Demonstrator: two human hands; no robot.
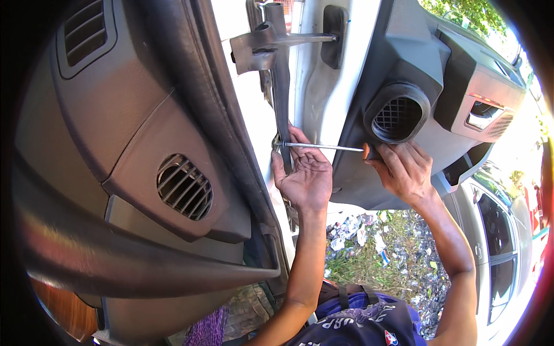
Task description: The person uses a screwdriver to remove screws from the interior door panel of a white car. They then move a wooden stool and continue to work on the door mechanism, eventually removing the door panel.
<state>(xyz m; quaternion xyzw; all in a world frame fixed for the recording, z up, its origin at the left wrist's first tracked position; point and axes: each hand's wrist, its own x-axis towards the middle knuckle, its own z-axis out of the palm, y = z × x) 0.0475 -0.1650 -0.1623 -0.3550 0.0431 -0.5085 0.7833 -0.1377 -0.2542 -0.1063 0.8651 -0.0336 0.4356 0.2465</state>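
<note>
- Screwdriver (329,147) is spanning both hands, its far end crossing a dark strip (281,98).
- Right hand (404,170) is holding the handle, its grip wrapped closed.
- Left hand (306,176) is cupping palm-up near the tip, grip half-spread; whether its fingertips are pinching anything cannot be told.

Outdoors: littered ground (398,248), parked car (497,233)

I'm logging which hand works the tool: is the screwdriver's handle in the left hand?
No, the right hand holds the screwdriver by its handle, while the left hand is by its shaft.
</note>
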